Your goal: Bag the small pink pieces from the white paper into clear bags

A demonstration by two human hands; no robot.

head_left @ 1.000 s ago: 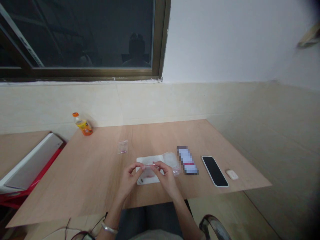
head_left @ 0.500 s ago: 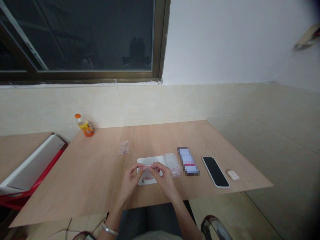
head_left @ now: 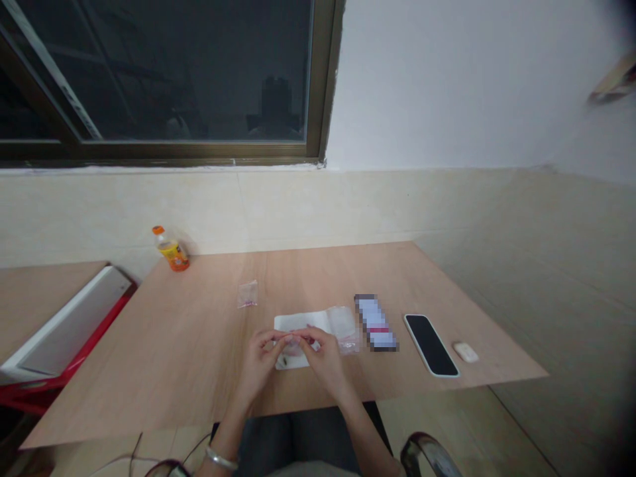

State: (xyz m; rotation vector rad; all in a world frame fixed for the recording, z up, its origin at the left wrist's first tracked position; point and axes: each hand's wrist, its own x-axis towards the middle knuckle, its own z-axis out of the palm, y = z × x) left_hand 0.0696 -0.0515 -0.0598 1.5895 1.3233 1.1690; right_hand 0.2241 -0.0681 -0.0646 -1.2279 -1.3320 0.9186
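My left hand (head_left: 261, 358) and my right hand (head_left: 324, 354) meet over the near part of a white sheet (head_left: 298, 322). Thumbs and forefingers of both are pinched together on a small see-through, pinkish piece that looks like a little plastic bag (head_left: 294, 344); the fingers cover most of it. Under the hands, small dark and pinkish bits lie on the sheet, too small to name. Clear plastic bags (head_left: 348, 331) with pink edges rest at the sheet's right side. Farther back on the left lies another small clear bag (head_left: 247, 294) with tiny contents.
On the wooden table (head_left: 173, 358), a blurred-out phone (head_left: 376, 323), a white-edged phone (head_left: 431, 346) and a small white case (head_left: 466, 352) lie to the right. An orange-capped drink bottle (head_left: 173, 253) stands back left. A white box-like object (head_left: 69, 321) is beyond the left edge.
My fingertips have come closer together and slightly lower, hiding more of the pinkish piece. The whole view has shifted slightly; the things on the table stay put.
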